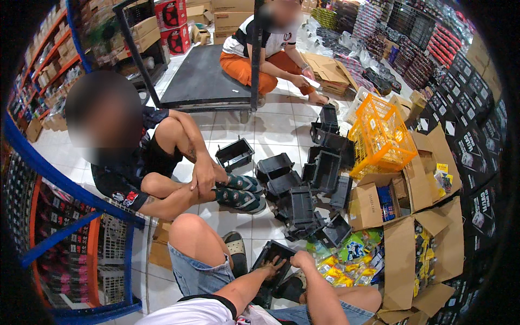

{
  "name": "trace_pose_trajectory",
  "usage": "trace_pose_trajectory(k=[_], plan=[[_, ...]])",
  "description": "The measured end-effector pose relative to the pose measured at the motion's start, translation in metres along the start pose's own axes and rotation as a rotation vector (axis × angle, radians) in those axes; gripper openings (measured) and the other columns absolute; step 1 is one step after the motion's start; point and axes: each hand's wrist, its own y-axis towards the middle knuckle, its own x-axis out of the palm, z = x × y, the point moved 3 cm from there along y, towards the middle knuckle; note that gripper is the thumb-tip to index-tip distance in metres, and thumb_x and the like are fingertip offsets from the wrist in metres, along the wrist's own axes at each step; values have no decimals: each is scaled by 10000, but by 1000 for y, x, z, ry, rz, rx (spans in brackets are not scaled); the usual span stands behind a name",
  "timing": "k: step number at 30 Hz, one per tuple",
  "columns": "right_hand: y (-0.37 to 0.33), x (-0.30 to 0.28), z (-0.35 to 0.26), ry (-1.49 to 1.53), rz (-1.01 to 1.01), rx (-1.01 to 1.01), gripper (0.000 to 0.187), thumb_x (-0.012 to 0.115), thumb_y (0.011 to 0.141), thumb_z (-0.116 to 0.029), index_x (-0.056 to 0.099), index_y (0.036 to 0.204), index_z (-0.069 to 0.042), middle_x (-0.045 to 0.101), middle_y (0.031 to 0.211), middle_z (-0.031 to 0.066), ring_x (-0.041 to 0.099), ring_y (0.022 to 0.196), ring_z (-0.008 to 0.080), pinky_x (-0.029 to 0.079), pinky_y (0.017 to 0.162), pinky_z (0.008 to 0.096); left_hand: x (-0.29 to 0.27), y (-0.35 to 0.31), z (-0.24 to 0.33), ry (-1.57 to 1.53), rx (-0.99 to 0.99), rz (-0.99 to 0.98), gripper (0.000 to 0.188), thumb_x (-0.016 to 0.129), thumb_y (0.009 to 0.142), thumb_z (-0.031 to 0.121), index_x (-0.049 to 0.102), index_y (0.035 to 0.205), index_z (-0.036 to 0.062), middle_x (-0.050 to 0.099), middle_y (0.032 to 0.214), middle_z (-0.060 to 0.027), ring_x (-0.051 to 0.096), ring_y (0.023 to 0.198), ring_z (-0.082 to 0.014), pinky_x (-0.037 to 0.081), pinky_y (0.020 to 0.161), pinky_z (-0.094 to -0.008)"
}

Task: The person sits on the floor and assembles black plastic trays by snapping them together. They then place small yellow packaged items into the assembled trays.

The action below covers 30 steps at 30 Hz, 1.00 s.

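Note:
Between my feet stands a black plastic bin, tilted toward me. Inside it reaches my left hand, fingers spread against the bin's inner side. My right hand is closed over the bin's right rim; its fingertips are partly hidden. Just beyond lies a pile of similar black bins, some stacked and some tipped over. Right of my right hand, a heap of small yellow and green plastic packets lies on the floor.
Open cardboard boxes with packets stand at the right, below an orange crate. One person sits at the left; another squats beside a flat trolley. A blue rack post stands left.

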Motion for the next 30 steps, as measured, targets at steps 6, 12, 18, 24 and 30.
trace_pose_trajectory(k=[6, 12, 18, 24, 30], plan=[[-11, 18, -6, -21, 90, 27, 425, 648, 924, -374, 747, 1185, -54, 700, 1286, 184, 690, 1161, 365, 564, 951, 458, 4, 1, 0, -15, -34, -24, 773, 414, 1088, 314, -126, 1617, 475, -174, 1730, -48, 153, 1571, -403, 109, 1246, -613], [13, 17, 11, -32, 47, -109, 415, 576, 959, -378, 774, 1121, -51, 714, 1220, 213, 698, 1122, 378, 556, 949, 475, 17, 20, 2, -40, -48, -11, 723, 348, 1080, 465, -139, 1614, 473, -115, 1740, -73, 172, 1554, -449, 139, 1219, -654], [4, 4, -3, -96, 38, -40, 354, 679, 876, -308, 779, 1108, -60, 725, 1206, 198, 703, 1124, 365, 567, 938, 457, 30, 30, 0, -80, -7, 67, 728, 357, 1089, 413, -139, 1619, 457, -117, 1738, -85, 153, 1555, -470, 92, 1222, -660], [-19, 0, -6, -53, 91, 3, 400, 707, 905, -426, 786, 1108, -90, 739, 1201, 160, 712, 1104, 373, 577, 916, 446, 19, 17, 5, -120, -17, -3, 750, 385, 1084, 362, -124, 1630, 434, -129, 1737, -78, 147, 1558, -456, 73, 1233, -638], [-9, 0, 7, 9, 127, 2, 447, 606, 934, -417, 767, 1095, -33, 737, 1154, 210, 705, 1093, 391, 569, 931, 464, 14, 14, 11, -108, -16, 35, 797, 415, 1088, 294, -166, 1604, 469, -162, 1728, -84, 108, 1556, -481, 125, 1244, -635]])
